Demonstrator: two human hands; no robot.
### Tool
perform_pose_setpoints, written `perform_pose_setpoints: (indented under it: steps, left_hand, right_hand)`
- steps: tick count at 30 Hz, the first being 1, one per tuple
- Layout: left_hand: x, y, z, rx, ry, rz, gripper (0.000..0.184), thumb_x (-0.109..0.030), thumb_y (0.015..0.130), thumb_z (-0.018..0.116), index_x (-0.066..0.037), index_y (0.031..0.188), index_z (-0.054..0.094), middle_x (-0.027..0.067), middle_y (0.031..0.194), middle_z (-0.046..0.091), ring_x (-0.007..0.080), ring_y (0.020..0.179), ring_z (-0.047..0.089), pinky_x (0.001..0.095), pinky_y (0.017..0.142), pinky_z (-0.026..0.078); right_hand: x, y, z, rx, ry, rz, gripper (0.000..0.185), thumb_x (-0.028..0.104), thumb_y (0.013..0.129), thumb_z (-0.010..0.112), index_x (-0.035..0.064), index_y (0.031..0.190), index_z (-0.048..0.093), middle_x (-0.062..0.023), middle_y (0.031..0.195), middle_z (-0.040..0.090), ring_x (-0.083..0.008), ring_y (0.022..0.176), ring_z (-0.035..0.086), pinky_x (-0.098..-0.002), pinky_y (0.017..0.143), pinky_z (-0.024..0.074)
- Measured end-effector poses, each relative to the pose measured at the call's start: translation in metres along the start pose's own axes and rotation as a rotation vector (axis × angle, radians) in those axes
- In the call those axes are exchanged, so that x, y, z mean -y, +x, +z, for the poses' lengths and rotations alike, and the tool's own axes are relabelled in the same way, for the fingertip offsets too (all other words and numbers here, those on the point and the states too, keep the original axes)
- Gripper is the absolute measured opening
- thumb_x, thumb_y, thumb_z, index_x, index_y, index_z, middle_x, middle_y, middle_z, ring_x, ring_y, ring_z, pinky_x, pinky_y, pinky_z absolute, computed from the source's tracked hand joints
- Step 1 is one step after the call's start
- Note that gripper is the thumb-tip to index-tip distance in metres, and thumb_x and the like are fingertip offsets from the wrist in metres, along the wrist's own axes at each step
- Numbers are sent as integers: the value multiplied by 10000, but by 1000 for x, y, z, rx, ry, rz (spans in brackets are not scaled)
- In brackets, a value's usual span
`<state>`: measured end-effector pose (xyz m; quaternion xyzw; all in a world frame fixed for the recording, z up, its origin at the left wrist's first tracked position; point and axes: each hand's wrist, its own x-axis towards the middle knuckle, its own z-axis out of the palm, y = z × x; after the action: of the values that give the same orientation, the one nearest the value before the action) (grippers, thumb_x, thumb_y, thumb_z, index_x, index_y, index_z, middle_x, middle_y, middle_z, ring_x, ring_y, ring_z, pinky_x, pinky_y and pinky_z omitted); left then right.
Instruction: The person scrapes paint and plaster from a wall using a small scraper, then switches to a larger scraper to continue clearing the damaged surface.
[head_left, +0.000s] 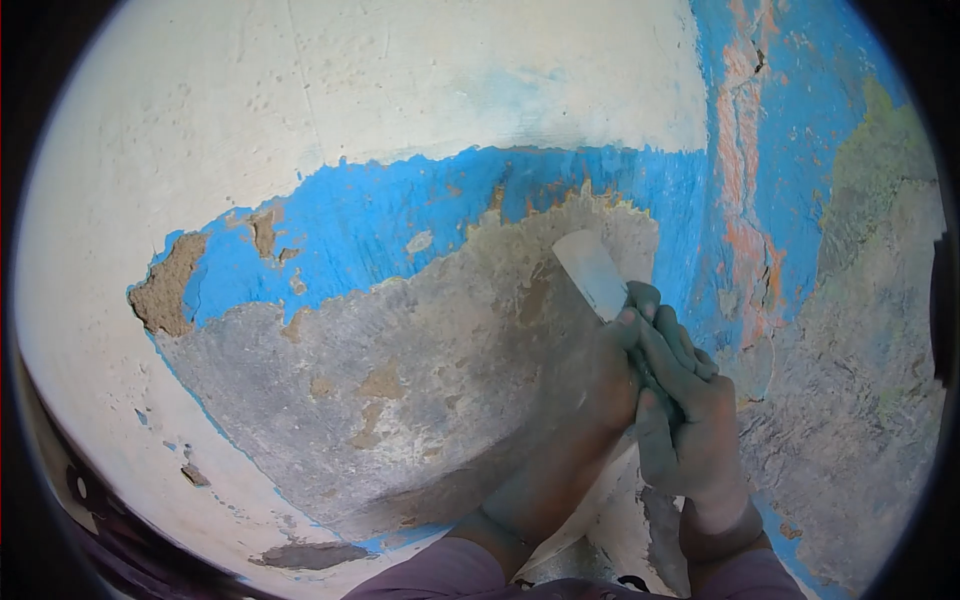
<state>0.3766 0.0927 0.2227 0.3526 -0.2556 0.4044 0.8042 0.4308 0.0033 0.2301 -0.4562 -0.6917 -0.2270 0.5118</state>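
Note:
A scraper [592, 272] with a wide pale metal blade lies against the wall, blade up and to the left, its edge on bare grey plaster [400, 370] just below the blue paint [390, 225]. My left hand [612, 375] is closed on it near the base of the blade. Pressed up against the left from the lower right, my right hand [695, 430] has its fingers wrapped round the handle. Most of the handle is hidden between the two hands.
White paint [200, 130] covers the wall above and to the left. A cracked orange strip [745, 180] runs down the blue wall at the right, next to rough grey plaster [850, 350]. Brown crumbly patches [170, 285] show at the left edge.

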Motion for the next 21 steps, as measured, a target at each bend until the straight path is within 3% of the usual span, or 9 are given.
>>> perform_pose_setpoints:
  steps: [5,7,10,13,15,17,19,21]
  left_hand:
    - [2,7,-5,31,-121,37,133,-249,822,440,-125,866,420,65,626,485,239,602,555,419,642,495]
    - [5,5,-2,-48,84,-11,131,-250,832,440,-128,872,416,66,640,494,232,622,564,411,647,497]
    - [13,2,-6,45,-57,33,75,-192,832,392,-139,864,349,60,654,467,210,601,530,372,577,487]
    - [-18,25,-14,113,-96,26,58,-157,809,409,-140,827,356,62,638,462,208,600,530,368,572,486]
    - [-16,23,-5,82,32,14,67,-161,799,427,-145,813,364,57,627,459,205,591,524,362,569,482]
    - [-11,14,1,35,156,11,76,-166,789,445,-150,798,371,53,616,457,202,583,518,357,567,477]
    - [-4,8,3,44,-23,-26,75,-216,795,459,-152,819,427,46,595,460,204,545,516,381,568,493]
    - [-20,18,-3,22,-72,-26,72,-210,784,466,-153,798,426,41,582,450,203,538,512,383,568,492]
  right_hand:
    - [-1,7,2,77,61,129,460,44,698,514,-25,1152,525,-229,869,595,-411,692,570,-401,672,478]
    - [-5,-3,1,86,102,144,455,48,707,511,-25,1156,522,-233,867,595,-415,704,573,-399,670,480]
    - [-8,1,8,-80,32,-81,450,58,722,507,-27,1165,514,-237,876,596,-411,741,580,-379,679,482]
    - [0,13,20,-21,14,40,447,67,734,503,-19,1172,510,-238,926,595,-414,773,578,-379,686,484]
    - [8,17,9,56,109,123,457,31,736,465,-49,1185,492,-256,1131,539,-405,998,549,-381,871,420]
    - [13,2,-1,40,90,102,466,29,729,465,-47,1189,490,-255,1138,534,-409,1000,545,-380,874,415]
    - [15,7,3,32,69,84,475,27,722,465,-44,1192,489,-255,1146,529,-414,1001,541,-378,878,411]
    - [15,23,21,125,93,277,471,40,727,463,-45,1190,490,-248,1140,537,-401,1005,548,-370,895,395]
